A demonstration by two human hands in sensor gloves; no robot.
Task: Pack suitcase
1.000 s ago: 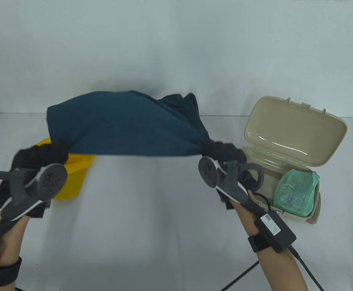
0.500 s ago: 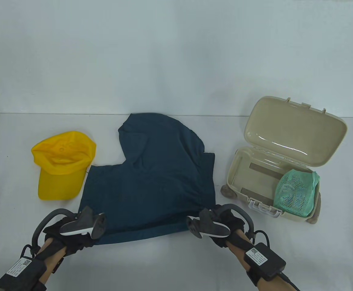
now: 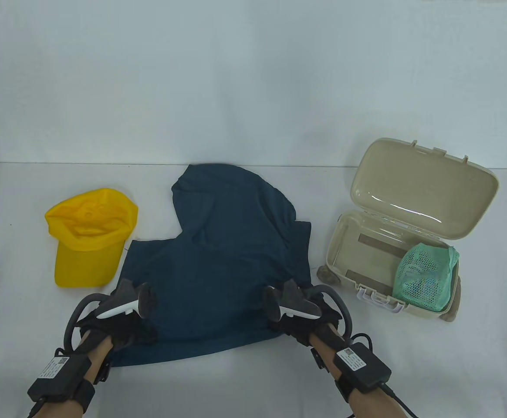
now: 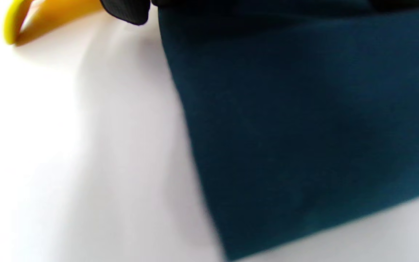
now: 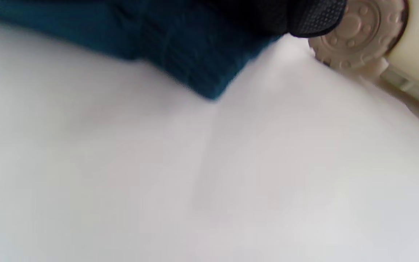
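Bright, even overhead light, soft shadows beneath the hands, glare streaked the suitcase lid [image 3: 427, 191], table view was sharp, both wrist views were motion-blurred and overexposed.

We cannot see the fingers of the left hand [image 3: 120, 324] or the right hand [image 3: 299, 320] in the table view, since each tracker and glove covers them where they meet the near part of the dark blue shirt [image 3: 223, 261], so we cannot tell whether they grip or only rest on it. Both wrist views are blurred and show only a cut-off corner of the shirt, a sliver of the yellow cap [image 4: 16, 22] at the left one's top edge, and one wheel of the suitcase [image 5: 358, 32]. What lies inside the green mesh bag [image 3: 425, 272] is too small to tell.
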